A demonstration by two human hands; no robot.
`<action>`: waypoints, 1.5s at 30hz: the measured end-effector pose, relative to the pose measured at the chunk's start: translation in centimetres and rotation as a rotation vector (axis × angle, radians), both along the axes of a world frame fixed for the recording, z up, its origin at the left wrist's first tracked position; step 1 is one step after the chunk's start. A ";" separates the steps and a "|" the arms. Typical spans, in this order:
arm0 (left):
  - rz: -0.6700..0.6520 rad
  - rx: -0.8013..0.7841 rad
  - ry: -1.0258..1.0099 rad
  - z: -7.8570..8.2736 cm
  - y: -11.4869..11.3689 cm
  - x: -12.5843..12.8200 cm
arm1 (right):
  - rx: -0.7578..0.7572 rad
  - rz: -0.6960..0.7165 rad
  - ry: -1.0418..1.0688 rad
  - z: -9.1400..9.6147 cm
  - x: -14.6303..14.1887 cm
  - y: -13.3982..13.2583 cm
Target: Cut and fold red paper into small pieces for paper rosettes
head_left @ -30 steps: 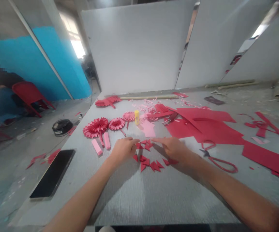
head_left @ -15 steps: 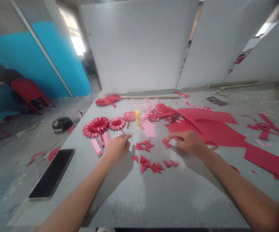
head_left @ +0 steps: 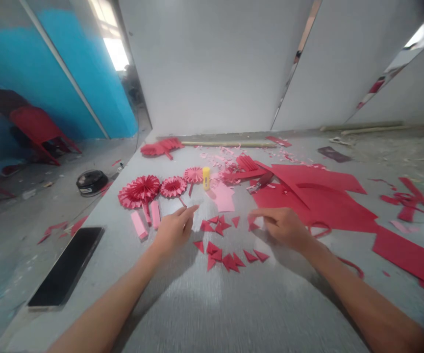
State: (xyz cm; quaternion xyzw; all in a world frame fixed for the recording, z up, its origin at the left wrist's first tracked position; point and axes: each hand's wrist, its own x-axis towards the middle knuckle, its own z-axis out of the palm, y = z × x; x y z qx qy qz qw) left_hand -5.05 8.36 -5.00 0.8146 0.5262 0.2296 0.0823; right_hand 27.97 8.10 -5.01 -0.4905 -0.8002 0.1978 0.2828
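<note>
The left hand (head_left: 173, 230) is hovering half open just above the grey table (head_left: 182, 304), holding nothing that shows, while the right hand (head_left: 285, 228) is curling its fingers beside a small red paper triangle (head_left: 251, 225) (whether it has hold of it, I cannot tell). More triangles (head_left: 219, 252) are lying in a loose arc between the hands, within easy reach of both. Beyond them, pleated paper rosettes (head_left: 140, 191) and a yellow glue stick (head_left: 206, 178) are sitting close at hand, with red card sheets (head_left: 307, 196) spreading rightward.
</note>
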 end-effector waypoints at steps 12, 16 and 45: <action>0.102 -0.747 -1.285 -1.5 -0.2 1.9 | 0.011 -0.079 0.107 -2.4 0.1 0.3; 0.163 -0.780 -1.435 -1.1 -0.1 1.8 | 0.032 -0.205 0.106 -2.7 0.8 0.6; -0.018 -0.605 -1.263 -1.5 0.7 2.0 | 0.581 -0.177 -0.062 -3.4 -1.0 1.7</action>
